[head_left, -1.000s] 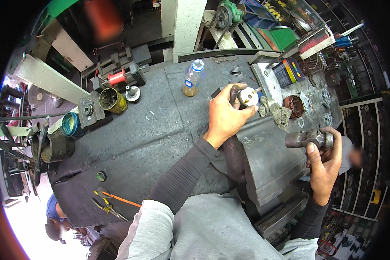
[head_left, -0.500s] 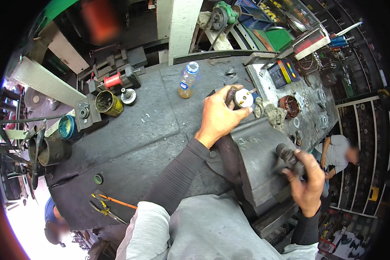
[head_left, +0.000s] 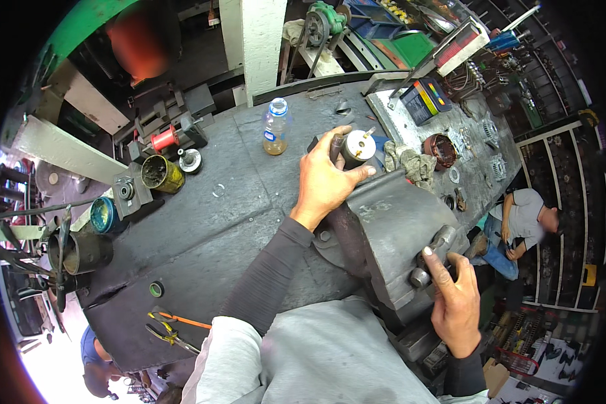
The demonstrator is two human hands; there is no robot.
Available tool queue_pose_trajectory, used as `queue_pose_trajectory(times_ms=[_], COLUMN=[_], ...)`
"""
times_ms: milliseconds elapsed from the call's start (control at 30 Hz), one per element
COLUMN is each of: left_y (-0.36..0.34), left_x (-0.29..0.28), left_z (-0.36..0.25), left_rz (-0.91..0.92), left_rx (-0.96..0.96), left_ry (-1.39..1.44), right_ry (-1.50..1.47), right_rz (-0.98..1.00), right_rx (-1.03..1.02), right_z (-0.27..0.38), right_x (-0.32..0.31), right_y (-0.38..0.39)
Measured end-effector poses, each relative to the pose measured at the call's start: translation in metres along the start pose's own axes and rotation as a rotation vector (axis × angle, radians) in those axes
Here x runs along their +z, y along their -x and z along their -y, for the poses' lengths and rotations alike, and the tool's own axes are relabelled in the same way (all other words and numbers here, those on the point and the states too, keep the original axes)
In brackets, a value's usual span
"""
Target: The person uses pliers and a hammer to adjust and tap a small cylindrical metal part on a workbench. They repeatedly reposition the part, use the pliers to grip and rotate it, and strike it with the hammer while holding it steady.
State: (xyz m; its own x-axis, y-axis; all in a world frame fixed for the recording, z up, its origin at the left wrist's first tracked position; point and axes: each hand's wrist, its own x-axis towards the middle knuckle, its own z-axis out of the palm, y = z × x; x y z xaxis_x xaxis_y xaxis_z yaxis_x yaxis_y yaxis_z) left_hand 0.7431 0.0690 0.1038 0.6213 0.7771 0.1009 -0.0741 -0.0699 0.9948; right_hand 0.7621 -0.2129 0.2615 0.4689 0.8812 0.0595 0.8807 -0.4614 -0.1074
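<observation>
My left hand (head_left: 322,185) is closed around a short metal cylinder (head_left: 359,146) with a pale round end face and small terminals, which looks like a starter solenoid. A dark upright stub (head_left: 337,148) stands between its fingers. The hand is at the far end of a large dark bench vise (head_left: 400,225). On top of the vise lies a metal hammer (head_left: 421,277), its head showing; any handle is hidden. My right hand (head_left: 456,310) is over the hammer with its fingers apart, the index fingertip against or just above the head.
A clear bottle (head_left: 275,131) with amber liquid stands on the dark bench (head_left: 202,249). Pliers (head_left: 170,337) and a green tape roll (head_left: 156,289) lie front left; a yellow can (head_left: 161,174) stands back left. Rags (head_left: 417,167) and a battery (head_left: 425,101) are right. A person (head_left: 522,219) sits beyond.
My right hand has moved left and down and its fingers have spread off the hammer, which now rests on the vise. My left hand still grips the cylinder. The whole view has shifted slightly.
</observation>
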Motion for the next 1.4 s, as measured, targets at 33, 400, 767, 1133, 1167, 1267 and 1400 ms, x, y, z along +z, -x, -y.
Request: queue_pose_trajectory(times_ms=[33,400,767,1133,1167,1267,1400], left_y=[0.0,0.0,0.001,-0.001,-0.001,0.001,0.003], left_x=[0.0,0.0,0.001,0.006,0.006,0.007,0.012], left_z=[0.001,0.006,0.012,0.022,0.022,0.021,0.019], left_rz=[-0.008,-0.085,-0.116,-0.077,-0.079,-0.075,-0.111], left_rx=[-0.006,0.147,0.156,0.039,0.035,0.014,0.008], left_ry=[0.008,-0.099,-0.153,0.077,0.083,0.081,0.087], right_ry=[-0.024,-0.23,0.095,0.063,0.037,0.01,0.052], right_rz=[0.049,0.072,0.132,0.227,0.231,0.21,0.239], right_rx=[0.011,-0.158,-0.676,-0.644,-0.632,-0.662,-0.652], right_z=[0.0,-0.041,-0.032,-0.033,-0.033,-0.034,-0.035], right_x=[-0.007,-0.056,0.03,0.042,0.042,0.041,0.044], right_y=[-0.002,-0.123,-0.257,-0.267,-0.268,-0.268,-0.268])
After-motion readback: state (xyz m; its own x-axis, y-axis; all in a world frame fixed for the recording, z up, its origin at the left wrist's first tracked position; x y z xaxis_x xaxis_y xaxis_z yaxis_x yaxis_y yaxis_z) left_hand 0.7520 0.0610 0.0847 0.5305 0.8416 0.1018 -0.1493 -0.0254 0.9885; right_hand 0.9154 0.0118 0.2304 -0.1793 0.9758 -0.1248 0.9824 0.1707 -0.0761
